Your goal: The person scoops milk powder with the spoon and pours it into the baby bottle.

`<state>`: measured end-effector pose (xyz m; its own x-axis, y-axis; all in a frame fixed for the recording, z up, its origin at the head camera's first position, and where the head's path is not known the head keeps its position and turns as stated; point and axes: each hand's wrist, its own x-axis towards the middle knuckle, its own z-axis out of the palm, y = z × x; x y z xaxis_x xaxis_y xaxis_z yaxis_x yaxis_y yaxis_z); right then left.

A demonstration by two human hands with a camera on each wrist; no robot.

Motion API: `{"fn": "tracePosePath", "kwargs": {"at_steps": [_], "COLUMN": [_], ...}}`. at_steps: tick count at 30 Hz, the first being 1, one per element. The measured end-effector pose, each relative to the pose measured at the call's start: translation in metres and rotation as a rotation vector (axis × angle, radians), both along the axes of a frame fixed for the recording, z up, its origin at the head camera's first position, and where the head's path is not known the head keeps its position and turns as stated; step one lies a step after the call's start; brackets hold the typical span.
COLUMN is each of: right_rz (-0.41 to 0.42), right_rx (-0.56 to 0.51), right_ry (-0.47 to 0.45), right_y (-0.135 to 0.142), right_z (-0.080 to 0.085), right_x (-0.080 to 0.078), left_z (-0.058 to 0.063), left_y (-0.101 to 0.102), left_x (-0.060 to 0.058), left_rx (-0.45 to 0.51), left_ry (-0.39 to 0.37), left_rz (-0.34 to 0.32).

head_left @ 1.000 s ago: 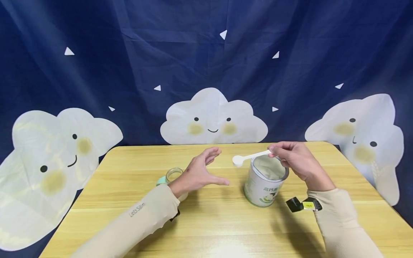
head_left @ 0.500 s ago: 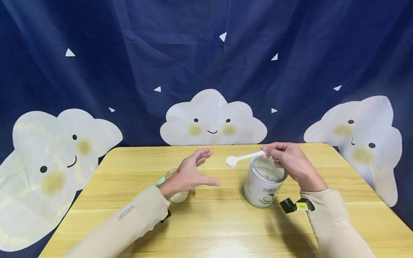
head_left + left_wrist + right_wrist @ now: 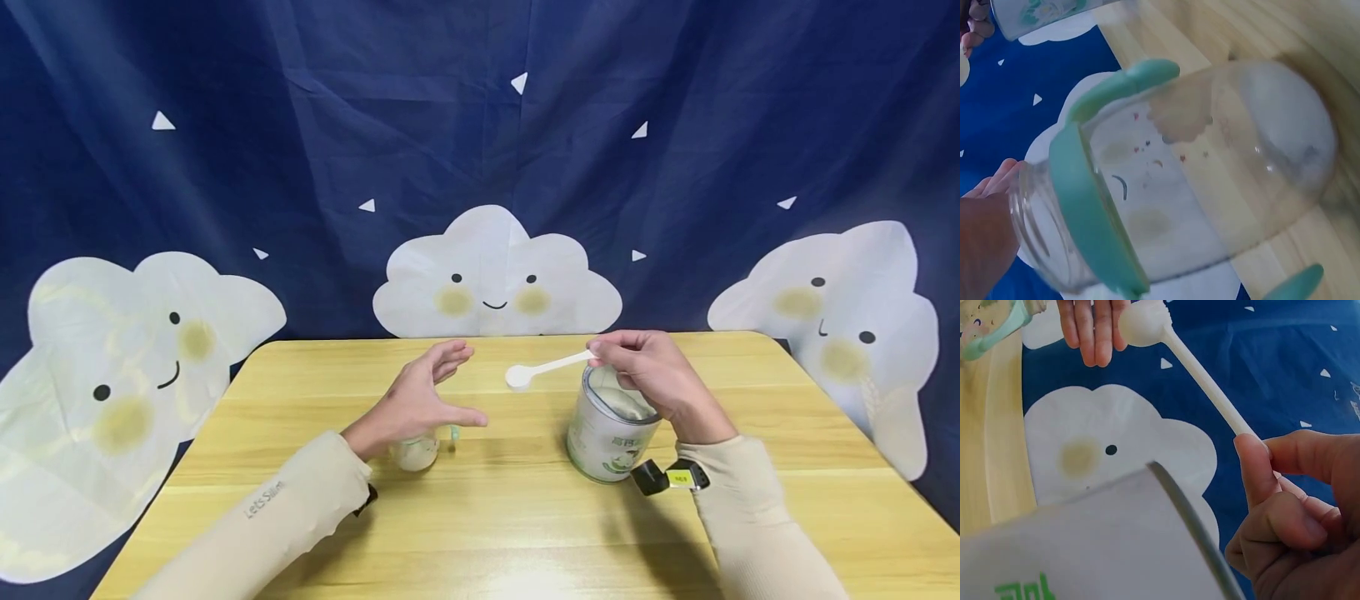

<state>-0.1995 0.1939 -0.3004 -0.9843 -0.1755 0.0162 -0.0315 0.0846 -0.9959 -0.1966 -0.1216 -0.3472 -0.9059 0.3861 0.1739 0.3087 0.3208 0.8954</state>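
My right hand [image 3: 652, 379] pinches the handle end of a white measuring scoop [image 3: 555, 365] above the left rim of an open milk powder tin [image 3: 611, 446]. The bowl of the scoop points left, and its top edge looks uneven in the right wrist view. My left hand [image 3: 420, 400] hovers with fingers and thumb spread apart, holding nothing. Below it stands a clear baby bottle [image 3: 1229, 181] with a green collar and handles [image 3: 1094, 206]. Its threaded neck has no cap on. A whitish patch shows near its base. From the head view, my left hand and wrist cover the bottle's top.
The light wooden table [image 3: 510, 517] carries the bottle on the left and the tin on the right. Behind its far edge hangs a dark blue curtain [image 3: 480, 125] with smiling white clouds. Black devices [image 3: 667, 477] are strapped at both wrists.
Both hands have shifted left. The scoop has moved with my right hand from beyond the tin's rim further toward the bottle; my left hand now hides the bottle's mouth.
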Motion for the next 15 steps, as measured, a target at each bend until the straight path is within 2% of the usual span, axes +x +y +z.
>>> {"fn": "tracePosePath", "kwargs": {"at_steps": [8, 15], "right_rz": [-0.031, -0.032], "right_rx": [0.012, 0.0], "right_ry": [-0.006, 0.0], "right_y": [-0.011, -0.02], "right_z": [0.001, -0.002], "right_x": [-0.001, -0.003], "left_z": [0.004, 0.002], "left_y": [-0.016, -0.033], "left_x": [0.0, -0.002], "left_rx": [-0.026, -0.067], "left_ry": [0.02, -0.012], "left_rz": [0.008, 0.021]}}
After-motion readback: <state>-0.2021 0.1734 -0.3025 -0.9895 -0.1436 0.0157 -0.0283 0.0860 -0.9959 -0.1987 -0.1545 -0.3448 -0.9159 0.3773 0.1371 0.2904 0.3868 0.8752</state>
